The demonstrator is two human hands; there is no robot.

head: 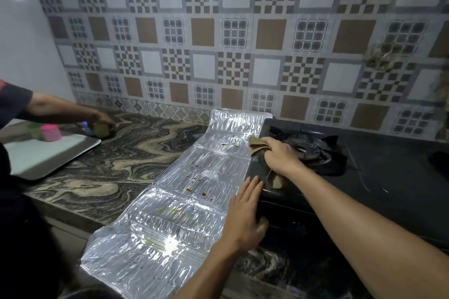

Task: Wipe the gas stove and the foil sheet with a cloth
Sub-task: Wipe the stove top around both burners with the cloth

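Note:
A black glass gas stove (379, 172) sits on the marble counter at the right, with a dark burner grate (313, 148) near its left end. My right hand (281, 155) is closed on a brown cloth (258, 144), pressing it on the stove's left part beside the burner. A long shiny foil sheet (175, 206) lies along the stove's left side, dotted with brown crumbs and stains. My left hand (245, 216) lies flat with fingers together, on the foil's right edge and the stove's front left corner.
Another person's arm (68, 109) reaches over the counter (126, 153) at the far left, hand on a yellowish cup (102, 130). A white tray (41, 155) there holds green and pink containers. Patterned tiled wall behind. A dark object (438, 161) sits at the stove's right edge.

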